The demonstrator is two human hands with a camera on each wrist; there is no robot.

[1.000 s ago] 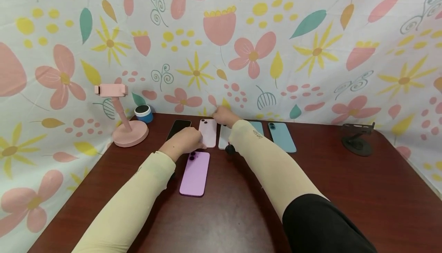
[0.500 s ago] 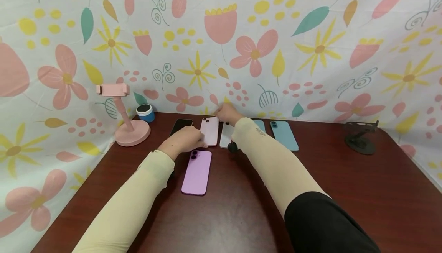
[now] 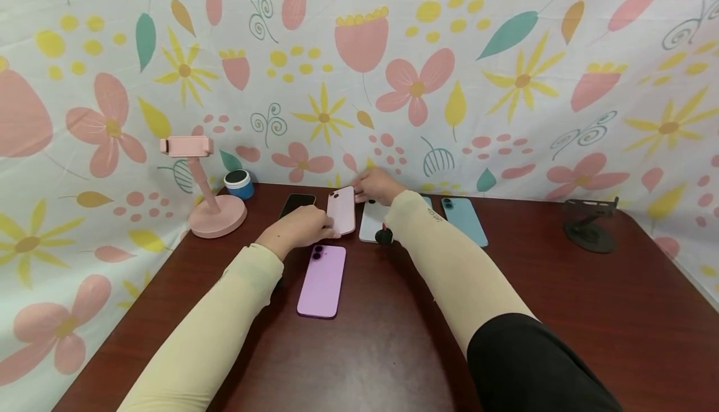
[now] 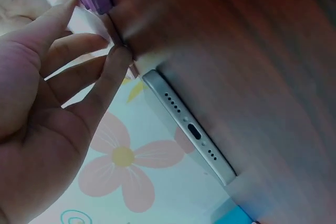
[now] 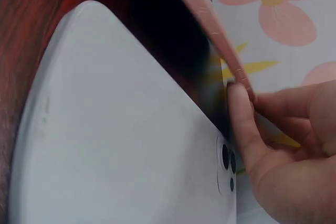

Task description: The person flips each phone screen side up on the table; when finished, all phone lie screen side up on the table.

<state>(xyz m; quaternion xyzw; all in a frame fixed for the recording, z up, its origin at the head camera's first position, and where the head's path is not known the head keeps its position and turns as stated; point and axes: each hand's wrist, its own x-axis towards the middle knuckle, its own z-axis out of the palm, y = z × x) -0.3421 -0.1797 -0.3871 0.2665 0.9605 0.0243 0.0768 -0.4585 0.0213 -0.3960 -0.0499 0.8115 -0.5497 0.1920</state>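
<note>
A pale pink phone (image 3: pixel 341 210) at the back of the table is held by both hands. The left hand (image 3: pixel 303 225) grips its near left corner with bent fingers. The right hand (image 3: pixel 382 185) pinches its far right corner between thumb and fingers; in the right wrist view its pink edge (image 5: pixel 210 24) is raised above the table. Beside it a white phone (image 3: pixel 372 218) lies flat, camera side up, partly under the right forearm. Close in front of the left hand lies a purple phone (image 3: pixel 322 282). A black-faced phone (image 3: pixel 298 201) lies behind the left hand, partly hidden.
A light blue phone (image 3: pixel 465 220) lies right of the right forearm, which mostly hides another blue one. A pink phone stand (image 3: pixel 216 215) and a blue jar (image 3: pixel 239 185) stand back left. A black stand (image 3: pixel 588 228) is far right. Patterned cloth (image 3: pixel 224 87) hangs behind the table.
The right hand has closed around the pink phone's far right corner, and that end has lifted and tilted. The left hand stays at the near corner. The view has shifted slightly.
</note>
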